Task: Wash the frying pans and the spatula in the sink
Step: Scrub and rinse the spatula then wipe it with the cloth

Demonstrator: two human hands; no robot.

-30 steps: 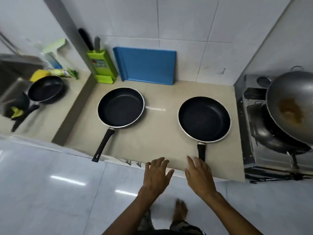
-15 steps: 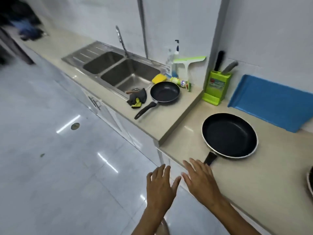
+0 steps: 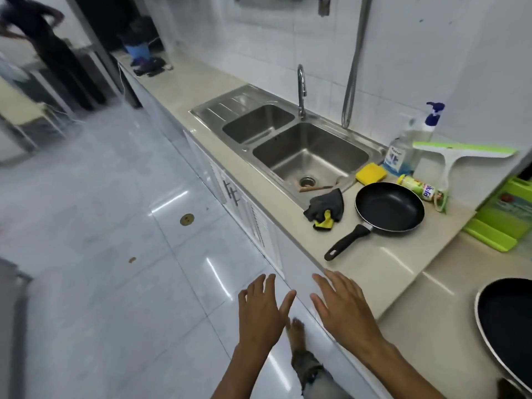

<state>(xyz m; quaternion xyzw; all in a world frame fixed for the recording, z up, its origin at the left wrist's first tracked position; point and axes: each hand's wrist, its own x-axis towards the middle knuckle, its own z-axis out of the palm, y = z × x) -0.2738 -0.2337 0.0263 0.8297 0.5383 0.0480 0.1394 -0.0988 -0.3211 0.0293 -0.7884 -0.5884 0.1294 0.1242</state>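
Note:
A small black frying pan point(image 3: 389, 208) lies on the beige counter beside the steel double sink point(image 3: 309, 152), its handle pointing toward me. A wooden-handled spatula point(image 3: 316, 188) lies in the near basin by the drain. The rim of a larger black pan point(image 3: 506, 326) shows at the right edge on the lower counter. My left hand point(image 3: 263, 311) hovers over the floor in front of the cabinets, open with fingers spread. Over the counter's front edge my right hand point(image 3: 344, 308) is open too, a hand's length short of the small pan's handle. Neither hand holds anything.
A grey and yellow cloth point(image 3: 326, 210) lies on the sink's edge. A yellow sponge point(image 3: 370, 173), a soap pump bottle point(image 3: 404, 148), a fallen bottle point(image 3: 421, 190) and a green squeegee point(image 3: 460, 152) stand behind the small pan. A green knife block point(image 3: 506, 214) is at right. A person stands far left.
The view has swung left along the counter toward the sink. The two large pans have slid out to the right; the small pan and sink are closer. Both hands stay open and empty.

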